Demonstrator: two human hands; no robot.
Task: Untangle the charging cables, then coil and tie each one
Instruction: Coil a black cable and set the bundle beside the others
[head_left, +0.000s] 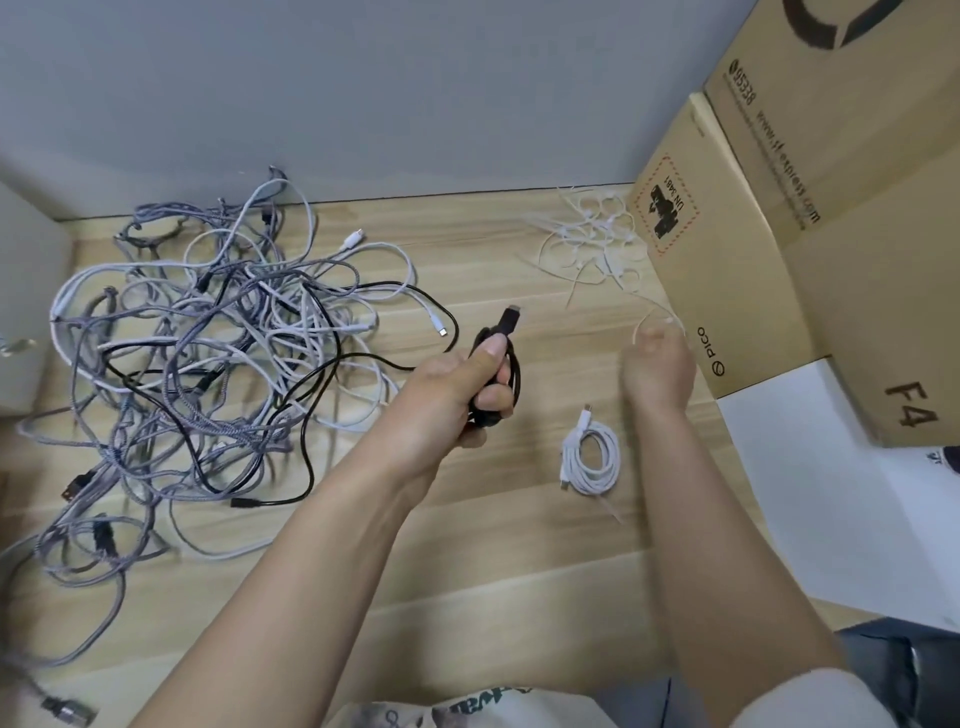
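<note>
On the right of the wooden floor (519, 545), cardboard boxes (769, 234) wall in a heap of white ties (592, 234); a tangled cable pile (208, 353) fills the left. Between them lies a tied white coil (592, 457). The left hand (457, 384) clenches a coiled black cable (506, 364); the right hand (660, 364) pinches one thin tie (654, 317).

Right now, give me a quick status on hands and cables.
Left hand grips coiled black cable. Right hand pinches white zip tie. White coil tied; tangled pile remains.
</note>
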